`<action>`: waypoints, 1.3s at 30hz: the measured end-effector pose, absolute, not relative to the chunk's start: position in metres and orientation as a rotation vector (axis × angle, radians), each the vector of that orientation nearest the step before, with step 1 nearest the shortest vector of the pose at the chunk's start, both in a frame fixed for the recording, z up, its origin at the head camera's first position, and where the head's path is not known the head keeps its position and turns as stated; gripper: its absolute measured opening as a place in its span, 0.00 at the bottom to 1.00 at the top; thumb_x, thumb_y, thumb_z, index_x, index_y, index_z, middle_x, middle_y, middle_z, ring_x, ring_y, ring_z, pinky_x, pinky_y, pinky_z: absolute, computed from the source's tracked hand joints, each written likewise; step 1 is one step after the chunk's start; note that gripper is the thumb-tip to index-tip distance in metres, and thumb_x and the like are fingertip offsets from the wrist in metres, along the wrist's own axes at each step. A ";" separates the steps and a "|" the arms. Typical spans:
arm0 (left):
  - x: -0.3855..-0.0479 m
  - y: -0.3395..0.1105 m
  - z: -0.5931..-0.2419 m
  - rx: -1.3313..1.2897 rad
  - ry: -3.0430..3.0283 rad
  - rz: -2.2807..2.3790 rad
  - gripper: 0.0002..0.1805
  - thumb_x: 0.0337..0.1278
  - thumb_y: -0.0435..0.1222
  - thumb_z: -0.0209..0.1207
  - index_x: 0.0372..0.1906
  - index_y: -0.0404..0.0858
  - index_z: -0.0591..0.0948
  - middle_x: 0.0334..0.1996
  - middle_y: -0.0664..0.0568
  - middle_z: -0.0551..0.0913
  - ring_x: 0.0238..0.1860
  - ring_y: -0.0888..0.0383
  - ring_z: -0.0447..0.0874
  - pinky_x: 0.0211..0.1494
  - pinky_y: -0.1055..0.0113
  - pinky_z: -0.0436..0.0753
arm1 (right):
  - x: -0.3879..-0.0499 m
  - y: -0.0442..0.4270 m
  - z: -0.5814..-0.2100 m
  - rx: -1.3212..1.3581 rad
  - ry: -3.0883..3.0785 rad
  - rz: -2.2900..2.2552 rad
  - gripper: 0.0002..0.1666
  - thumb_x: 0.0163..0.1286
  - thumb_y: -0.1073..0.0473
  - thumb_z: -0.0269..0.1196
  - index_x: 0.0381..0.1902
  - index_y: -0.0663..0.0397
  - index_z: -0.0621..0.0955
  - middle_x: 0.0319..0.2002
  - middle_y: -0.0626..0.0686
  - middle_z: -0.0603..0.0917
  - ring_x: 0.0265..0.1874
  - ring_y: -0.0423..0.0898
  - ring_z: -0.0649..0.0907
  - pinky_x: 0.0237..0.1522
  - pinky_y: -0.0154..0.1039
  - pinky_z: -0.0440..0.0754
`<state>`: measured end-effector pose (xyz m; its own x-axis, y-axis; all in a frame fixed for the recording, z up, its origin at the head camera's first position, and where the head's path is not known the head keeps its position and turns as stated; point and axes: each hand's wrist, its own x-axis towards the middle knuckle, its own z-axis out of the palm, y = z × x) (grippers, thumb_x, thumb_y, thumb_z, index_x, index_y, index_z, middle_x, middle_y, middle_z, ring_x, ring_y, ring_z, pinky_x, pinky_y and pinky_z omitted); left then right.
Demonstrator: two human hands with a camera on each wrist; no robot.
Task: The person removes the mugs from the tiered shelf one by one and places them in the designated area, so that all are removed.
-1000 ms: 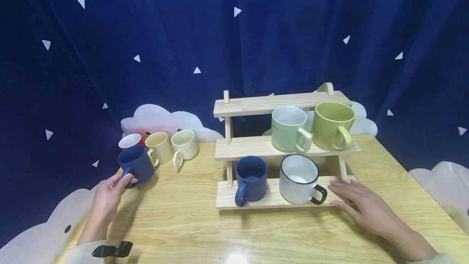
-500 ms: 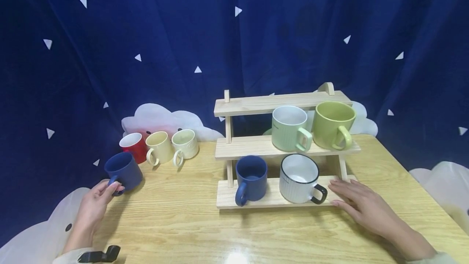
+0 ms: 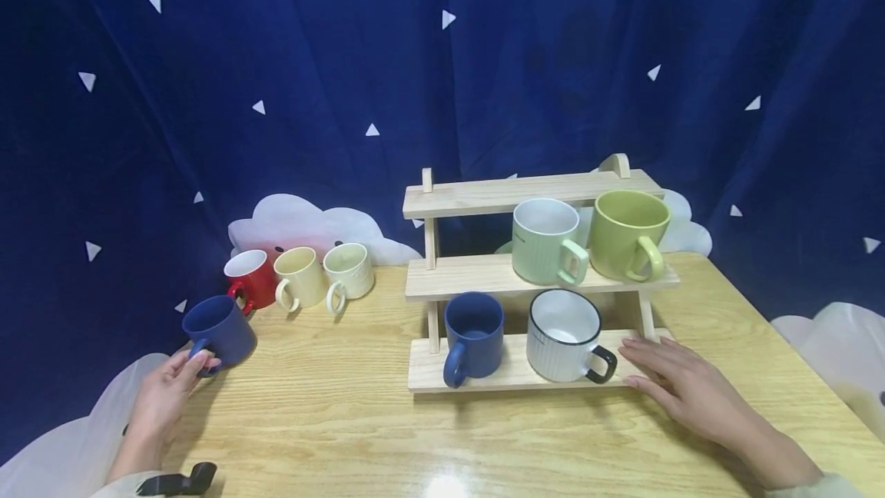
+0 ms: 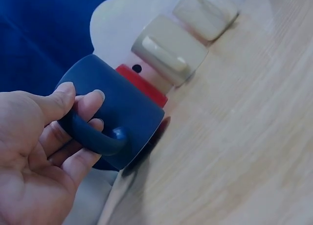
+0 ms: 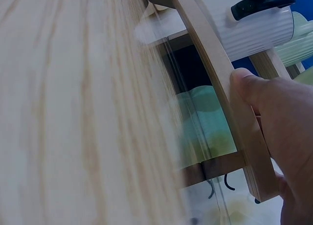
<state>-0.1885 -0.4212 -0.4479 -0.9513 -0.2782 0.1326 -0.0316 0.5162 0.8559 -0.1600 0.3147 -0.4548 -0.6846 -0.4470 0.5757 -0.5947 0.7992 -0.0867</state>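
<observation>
My left hand [image 3: 164, 398] pinches the handle of a dark blue mug [image 3: 223, 333] at the table's left side; in the left wrist view thumb and fingers close round the handle of this mug [image 4: 117, 107]. My right hand [image 3: 698, 398] rests on the right end of the wooden rack's bottom shelf [image 3: 515, 375], its thumb on the front edge in the right wrist view. Beside it stands a white mug [image 3: 561, 344] with a black handle, and left of that another blue mug [image 3: 477, 336]. The middle shelf bears a mint mug [image 3: 542, 248] and a green mug [image 3: 625, 240].
Behind the held mug stand a red mug [image 3: 257, 283], a yellow mug [image 3: 307, 279] and a cream mug [image 3: 354, 275] in a row. The rack's top shelf [image 3: 518, 192] spans above the others. A dark blue curtain [image 3: 311, 60] hangs behind the table [image 3: 332, 421].
My left hand has moved left and towards me with the blue mug, away from the row, so the red mug and its handle now show. My right hand has stayed in place.
</observation>
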 end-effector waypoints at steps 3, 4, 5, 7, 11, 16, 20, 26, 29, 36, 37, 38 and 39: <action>-0.188 -0.423 -0.450 0.270 -2.496 -1.405 0.30 0.72 0.51 0.50 0.50 0.24 0.78 0.32 0.72 0.83 0.42 0.84 0.67 0.39 0.87 0.72 | -0.160 0.314 -0.454 0.781 -2.440 0.368 0.30 0.57 0.52 0.73 0.57 0.51 0.82 0.57 0.53 0.82 0.61 0.42 0.75 0.71 0.31 0.51; -0.188 -0.424 -0.451 0.271 -2.489 -1.413 0.29 0.72 0.51 0.51 0.49 0.24 0.78 0.32 0.72 0.83 0.42 0.84 0.68 0.39 0.86 0.72 | -0.160 0.314 -0.454 0.781 -2.439 0.368 0.30 0.57 0.52 0.73 0.57 0.51 0.82 0.57 0.53 0.82 0.61 0.42 0.75 0.71 0.31 0.51; -0.188 -0.425 -0.451 0.271 -2.480 -1.421 0.29 0.72 0.50 0.51 0.49 0.24 0.78 0.32 0.71 0.83 0.41 0.84 0.68 0.39 0.86 0.73 | -0.160 0.314 -0.454 0.780 -2.439 0.367 0.30 0.57 0.52 0.73 0.57 0.51 0.82 0.57 0.53 0.82 0.61 0.43 0.76 0.71 0.31 0.51; -0.188 -0.426 -0.453 0.273 -2.468 -1.428 0.28 0.71 0.50 0.51 0.48 0.24 0.79 0.31 0.70 0.84 0.40 0.84 0.69 0.38 0.86 0.73 | -0.159 0.314 -0.454 0.774 -2.442 0.363 0.30 0.56 0.52 0.73 0.57 0.52 0.82 0.57 0.53 0.82 0.60 0.44 0.76 0.71 0.31 0.51; -0.188 -0.428 -0.455 0.263 -2.443 -1.469 0.27 0.71 0.49 0.52 0.47 0.25 0.80 0.32 0.71 0.83 0.41 0.83 0.71 0.39 0.85 0.73 | -0.160 0.314 -0.454 0.773 -2.440 0.362 0.30 0.56 0.52 0.73 0.57 0.52 0.82 0.57 0.53 0.82 0.60 0.44 0.77 0.71 0.31 0.51; -0.188 -0.429 -0.457 0.242 -2.436 -1.497 0.25 0.72 0.49 0.52 0.47 0.28 0.80 0.32 0.71 0.84 0.41 0.82 0.71 0.39 0.85 0.73 | -0.160 0.314 -0.455 0.778 -2.436 0.372 0.29 0.56 0.52 0.73 0.57 0.52 0.82 0.57 0.53 0.82 0.60 0.43 0.76 0.71 0.31 0.51; -0.189 -0.428 -0.456 0.255 -2.470 -1.448 0.28 0.72 0.50 0.51 0.52 0.26 0.78 0.33 0.69 0.85 0.40 0.84 0.71 0.39 0.84 0.73 | -0.160 0.314 -0.456 0.773 -2.437 0.367 0.29 0.56 0.53 0.74 0.57 0.52 0.82 0.57 0.53 0.82 0.60 0.45 0.77 0.71 0.32 0.52; -0.192 -0.425 -0.456 0.447 -2.445 -1.353 0.26 0.71 0.49 0.52 0.56 0.28 0.74 0.31 0.68 0.83 0.32 0.78 0.75 0.35 0.82 0.72 | -0.160 0.314 -0.455 0.769 -2.435 0.358 0.29 0.56 0.53 0.74 0.56 0.52 0.82 0.57 0.52 0.82 0.60 0.43 0.76 0.71 0.31 0.51; -0.191 -0.423 -0.457 0.510 -2.418 -1.303 0.23 0.73 0.47 0.51 0.57 0.30 0.74 0.31 0.67 0.83 0.32 0.77 0.76 0.34 0.83 0.72 | -0.160 0.314 -0.455 0.777 -2.435 0.356 0.29 0.56 0.53 0.73 0.56 0.52 0.82 0.56 0.53 0.82 0.60 0.43 0.77 0.71 0.31 0.51; -0.191 -0.421 -0.460 0.500 -2.348 -1.325 0.22 0.73 0.45 0.52 0.56 0.30 0.74 0.30 0.69 0.82 0.33 0.79 0.75 0.35 0.86 0.74 | -0.161 0.315 -0.456 0.783 -2.425 0.367 0.30 0.56 0.52 0.74 0.57 0.51 0.82 0.57 0.53 0.82 0.61 0.41 0.75 0.71 0.31 0.51; -0.191 -0.420 -0.459 0.498 -2.339 -1.333 0.22 0.73 0.45 0.52 0.56 0.30 0.74 0.30 0.70 0.82 0.33 0.80 0.75 0.35 0.86 0.74 | -0.161 0.315 -0.456 0.788 -2.421 0.370 0.30 0.56 0.52 0.74 0.57 0.51 0.82 0.57 0.54 0.82 0.62 0.39 0.74 0.71 0.31 0.51; -0.191 -0.420 -0.459 0.497 -2.330 -1.340 0.22 0.72 0.45 0.52 0.56 0.30 0.74 0.30 0.70 0.81 0.33 0.80 0.75 0.36 0.86 0.74 | -0.161 0.315 -0.456 0.791 -2.418 0.371 0.30 0.56 0.52 0.74 0.57 0.51 0.82 0.57 0.54 0.82 0.63 0.38 0.73 0.71 0.31 0.52; -0.192 -0.419 -0.459 0.496 -2.327 -1.340 0.22 0.72 0.45 0.52 0.56 0.30 0.75 0.31 0.70 0.81 0.33 0.80 0.75 0.36 0.86 0.74 | -0.161 0.315 -0.455 0.792 -2.416 0.372 0.30 0.56 0.53 0.74 0.57 0.52 0.82 0.56 0.54 0.82 0.63 0.38 0.73 0.71 0.32 0.52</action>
